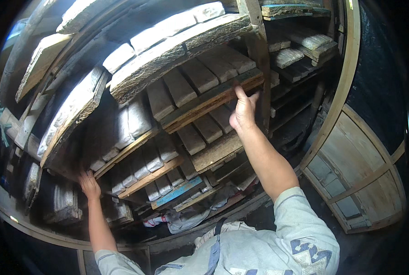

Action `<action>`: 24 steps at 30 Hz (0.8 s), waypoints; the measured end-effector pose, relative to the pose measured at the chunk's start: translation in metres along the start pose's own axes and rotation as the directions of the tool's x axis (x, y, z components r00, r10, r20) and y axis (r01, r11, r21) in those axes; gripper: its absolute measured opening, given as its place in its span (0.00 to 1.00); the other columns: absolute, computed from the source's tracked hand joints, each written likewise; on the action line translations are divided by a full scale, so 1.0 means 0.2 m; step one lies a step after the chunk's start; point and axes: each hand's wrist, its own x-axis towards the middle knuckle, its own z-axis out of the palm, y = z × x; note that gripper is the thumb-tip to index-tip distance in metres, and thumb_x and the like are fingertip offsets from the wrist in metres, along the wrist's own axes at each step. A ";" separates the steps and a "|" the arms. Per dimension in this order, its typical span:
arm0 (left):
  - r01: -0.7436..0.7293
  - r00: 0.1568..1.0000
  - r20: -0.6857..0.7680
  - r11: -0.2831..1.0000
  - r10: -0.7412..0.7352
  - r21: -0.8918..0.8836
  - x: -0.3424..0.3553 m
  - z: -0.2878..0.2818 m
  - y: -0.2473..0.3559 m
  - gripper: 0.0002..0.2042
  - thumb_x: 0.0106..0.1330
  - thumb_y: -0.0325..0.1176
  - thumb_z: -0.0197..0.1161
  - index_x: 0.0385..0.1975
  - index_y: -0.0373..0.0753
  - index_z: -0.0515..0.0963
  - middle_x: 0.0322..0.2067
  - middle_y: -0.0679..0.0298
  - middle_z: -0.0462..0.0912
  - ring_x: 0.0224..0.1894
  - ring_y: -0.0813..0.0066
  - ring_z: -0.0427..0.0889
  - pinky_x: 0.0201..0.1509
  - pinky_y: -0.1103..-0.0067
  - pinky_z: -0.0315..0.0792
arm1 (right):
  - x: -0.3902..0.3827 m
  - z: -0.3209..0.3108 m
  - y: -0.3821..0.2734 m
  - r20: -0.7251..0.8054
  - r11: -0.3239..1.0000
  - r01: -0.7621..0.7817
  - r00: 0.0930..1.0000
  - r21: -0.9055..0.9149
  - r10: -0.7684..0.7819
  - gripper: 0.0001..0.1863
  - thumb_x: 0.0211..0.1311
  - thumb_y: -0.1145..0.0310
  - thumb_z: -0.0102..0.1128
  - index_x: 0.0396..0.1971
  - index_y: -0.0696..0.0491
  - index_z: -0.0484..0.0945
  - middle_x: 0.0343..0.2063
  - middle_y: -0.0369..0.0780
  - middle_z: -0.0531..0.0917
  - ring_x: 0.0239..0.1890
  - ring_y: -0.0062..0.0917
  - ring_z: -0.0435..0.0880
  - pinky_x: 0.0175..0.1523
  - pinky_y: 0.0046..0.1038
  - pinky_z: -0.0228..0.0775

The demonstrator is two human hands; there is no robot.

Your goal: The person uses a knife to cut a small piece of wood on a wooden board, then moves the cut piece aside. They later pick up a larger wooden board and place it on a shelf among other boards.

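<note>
Pale rectangular blocks (179,87) stand in rows on wooden boards stacked in a rack. My right hand (244,110) is raised against the front edge of a board (209,105) near its right end, thumb and a finger stretched apart. Lower and farther left, my left hand (91,185) touches the left end of another board edge (126,153), fingers pointing up; their tips are dim in shadow. Shiny wrapped-looking blocks (138,119) sit on that board. Whether both boards are on one level I cannot tell.
Overhead, a thick rough board (177,55) bearing pale blocks juts out. A wooden post (259,55) rises beside my right hand. More loaded boards (300,50) lie beyond it. A blue-edged board (177,192) and crumpled cloth (186,222) are below; a wooden-framed panel (355,165) stands at right.
</note>
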 end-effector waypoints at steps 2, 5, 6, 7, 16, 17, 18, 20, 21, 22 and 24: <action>0.093 0.995 -0.003 0.975 -0.096 -0.204 0.02 -0.13 0.22 0.27 0.78 0.43 0.43 0.71 0.34 0.59 0.68 0.40 0.63 0.66 0.37 0.63 0.70 0.58 0.57 | 0.04 0.00 0.10 0.007 0.946 -0.282 0.959 0.159 0.284 0.44 0.58 0.69 0.72 0.72 0.47 0.56 0.69 0.43 0.64 0.71 0.39 0.59 0.74 0.45 0.51; 0.071 0.997 -0.019 0.978 -0.076 -0.194 0.01 -0.10 0.16 0.26 0.78 0.41 0.41 0.71 0.34 0.60 0.69 0.44 0.63 0.65 0.38 0.64 0.70 0.58 0.58 | 0.03 0.07 0.17 0.254 0.882 -0.354 0.925 0.310 0.282 0.38 0.53 0.73 0.74 0.63 0.44 0.65 0.57 0.40 0.74 0.62 0.37 0.71 0.64 0.47 0.67; 0.048 0.998 -0.025 0.980 -0.053 -0.191 0.02 -0.12 0.18 0.25 0.78 0.40 0.41 0.70 0.34 0.60 0.69 0.44 0.63 0.65 0.38 0.64 0.70 0.59 0.58 | 0.02 0.09 0.17 0.253 0.881 -0.322 0.936 0.346 0.243 0.37 0.51 0.75 0.75 0.61 0.45 0.66 0.54 0.40 0.75 0.59 0.37 0.73 0.61 0.47 0.71; 0.023 0.999 -0.030 0.981 -0.030 -0.191 0.02 -0.13 0.20 0.25 0.78 0.40 0.41 0.70 0.34 0.61 0.69 0.45 0.63 0.66 0.39 0.64 0.70 0.59 0.58 | 0.04 0.09 0.19 0.237 0.884 -0.311 0.942 0.349 0.238 0.35 0.51 0.78 0.74 0.58 0.48 0.67 0.52 0.40 0.75 0.55 0.36 0.77 0.57 0.45 0.75; 0.051 0.999 0.011 0.996 -0.051 -0.067 -0.03 0.02 -0.04 0.25 0.79 0.40 0.42 0.69 0.30 0.61 0.69 0.43 0.63 0.70 0.43 0.62 0.73 0.61 0.56 | -0.14 0.15 0.09 0.104 0.941 -0.232 0.972 0.245 0.212 0.32 0.48 0.77 0.73 0.55 0.50 0.70 0.50 0.37 0.77 0.54 0.28 0.75 0.60 0.37 0.68; 0.044 0.999 0.009 0.998 -0.043 -0.048 -0.03 0.00 -0.07 0.25 0.79 0.40 0.42 0.69 0.30 0.61 0.69 0.43 0.63 0.70 0.43 0.62 0.73 0.61 0.55 | -0.11 0.14 0.13 0.163 0.935 -0.244 0.965 0.256 0.207 0.32 0.48 0.77 0.73 0.55 0.50 0.71 0.50 0.37 0.77 0.54 0.28 0.75 0.60 0.38 0.68; 0.031 0.999 0.013 0.999 -0.030 -0.044 -0.02 0.01 -0.04 0.25 0.79 0.40 0.43 0.69 0.30 0.61 0.69 0.43 0.63 0.70 0.44 0.62 0.73 0.61 0.55 | -0.09 0.11 0.14 0.211 0.934 -0.246 0.958 0.260 0.194 0.31 0.48 0.77 0.73 0.55 0.50 0.71 0.50 0.37 0.77 0.55 0.28 0.74 0.61 0.38 0.67; -0.041 0.998 -0.059 0.997 0.038 -0.058 -0.02 0.00 0.02 0.26 0.79 0.40 0.43 0.70 0.31 0.60 0.70 0.44 0.62 0.70 0.42 0.61 0.73 0.60 0.54 | -0.06 0.10 0.19 0.176 0.944 -0.201 0.972 0.260 0.158 0.31 0.48 0.77 0.73 0.55 0.51 0.71 0.51 0.38 0.77 0.55 0.30 0.74 0.60 0.38 0.68; -0.102 0.990 -0.097 0.995 0.100 -0.012 -0.03 -0.02 0.02 0.26 0.79 0.40 0.42 0.70 0.32 0.60 0.70 0.44 0.62 0.70 0.42 0.61 0.73 0.60 0.54 | -0.06 0.10 0.17 0.187 0.944 -0.221 0.966 0.246 0.178 0.31 0.48 0.76 0.73 0.54 0.51 0.71 0.51 0.38 0.77 0.55 0.30 0.75 0.61 0.38 0.69; -0.163 0.977 -0.133 0.986 0.165 0.024 0.00 -0.04 0.09 0.26 0.79 0.41 0.42 0.71 0.32 0.60 0.70 0.44 0.62 0.70 0.41 0.61 0.73 0.59 0.54 | -0.05 0.09 0.16 0.190 0.947 -0.231 0.963 0.224 0.190 0.31 0.49 0.76 0.73 0.54 0.51 0.70 0.51 0.38 0.77 0.55 0.30 0.75 0.61 0.38 0.69; -0.013 0.998 -0.061 0.975 -0.001 -0.222 0.03 -0.08 0.22 0.26 0.79 0.40 0.42 0.72 0.34 0.58 0.71 0.44 0.61 0.72 0.42 0.58 0.74 0.59 0.52 | -0.02 0.04 0.17 0.116 0.978 -0.199 0.975 0.069 0.190 0.45 0.56 0.69 0.72 0.69 0.51 0.52 0.61 0.44 0.67 0.64 0.34 0.66 0.70 0.40 0.58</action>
